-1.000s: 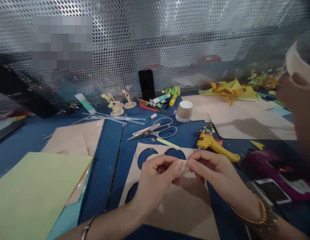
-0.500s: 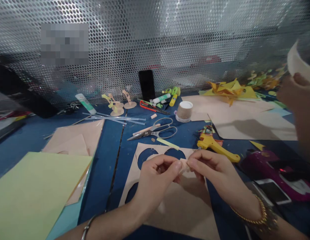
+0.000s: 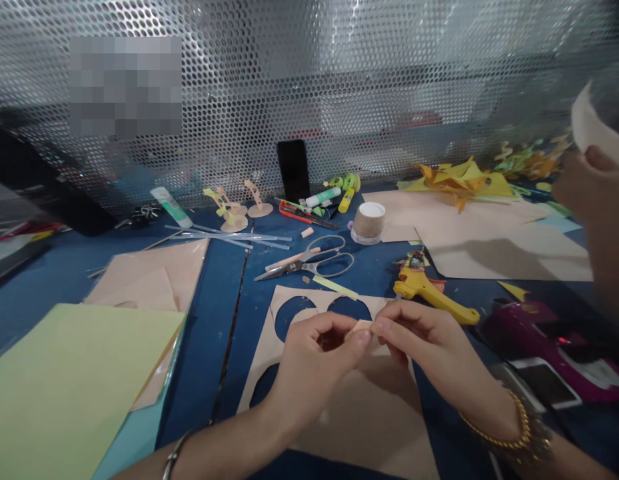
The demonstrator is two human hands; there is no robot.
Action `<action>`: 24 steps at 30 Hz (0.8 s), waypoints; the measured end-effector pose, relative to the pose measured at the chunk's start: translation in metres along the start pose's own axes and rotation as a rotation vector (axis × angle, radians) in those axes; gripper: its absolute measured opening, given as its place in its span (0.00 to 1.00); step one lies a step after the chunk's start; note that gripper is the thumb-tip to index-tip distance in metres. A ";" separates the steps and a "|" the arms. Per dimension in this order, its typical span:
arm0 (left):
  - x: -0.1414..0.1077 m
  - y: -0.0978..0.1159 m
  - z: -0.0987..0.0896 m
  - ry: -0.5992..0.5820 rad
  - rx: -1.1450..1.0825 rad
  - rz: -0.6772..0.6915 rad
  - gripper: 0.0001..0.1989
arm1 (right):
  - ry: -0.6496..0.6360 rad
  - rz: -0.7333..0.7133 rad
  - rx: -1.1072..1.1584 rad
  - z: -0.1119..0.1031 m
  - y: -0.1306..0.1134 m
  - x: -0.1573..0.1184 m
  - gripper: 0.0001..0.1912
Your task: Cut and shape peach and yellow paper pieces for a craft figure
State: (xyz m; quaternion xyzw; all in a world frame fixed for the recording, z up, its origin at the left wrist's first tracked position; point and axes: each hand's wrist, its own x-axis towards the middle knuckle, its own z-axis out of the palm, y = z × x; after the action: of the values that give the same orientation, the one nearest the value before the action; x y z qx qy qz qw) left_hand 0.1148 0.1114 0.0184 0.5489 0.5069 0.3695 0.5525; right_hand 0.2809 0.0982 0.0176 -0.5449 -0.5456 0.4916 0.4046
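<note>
Between my fingertips is a small peach paper piece (image 3: 362,326), mostly covered by the fingers. My left hand (image 3: 322,363) pinches it from the left, thumb on the near side. From the right, my right hand (image 3: 424,340) pinches its other edge, and the two hands almost touch. Below them lies a peach paper sheet (image 3: 359,413) with several round holes cut out of it. Scissors (image 3: 309,261) rest beyond the sheet, blades to the left. A yellow glue gun (image 3: 436,293) is just past my right hand.
Twine spool (image 3: 368,223), glue sticks (image 3: 170,207), red cutter (image 3: 295,213) and small paper stands (image 3: 234,217) sit farther back. Yellow paper (image 3: 64,380) lies left; a phone (image 3: 546,381) and a purple device (image 3: 554,340) lie right. Another person's hand (image 3: 594,177) holds paper at far right.
My left fingers and thumb have shifted slightly right along the paper piece, closer to my right fingertips. Less of the piece shows now.
</note>
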 end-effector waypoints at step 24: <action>-0.001 -0.002 -0.005 0.063 -0.021 0.309 0.07 | 0.085 -0.251 0.037 -0.001 0.001 -0.003 0.00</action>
State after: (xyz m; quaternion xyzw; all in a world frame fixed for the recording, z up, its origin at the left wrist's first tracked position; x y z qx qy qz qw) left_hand 0.1100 0.1117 0.0170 0.6026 0.4297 0.4724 0.4787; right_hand 0.2819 0.0956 0.0167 -0.4851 -0.5828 0.4233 0.4959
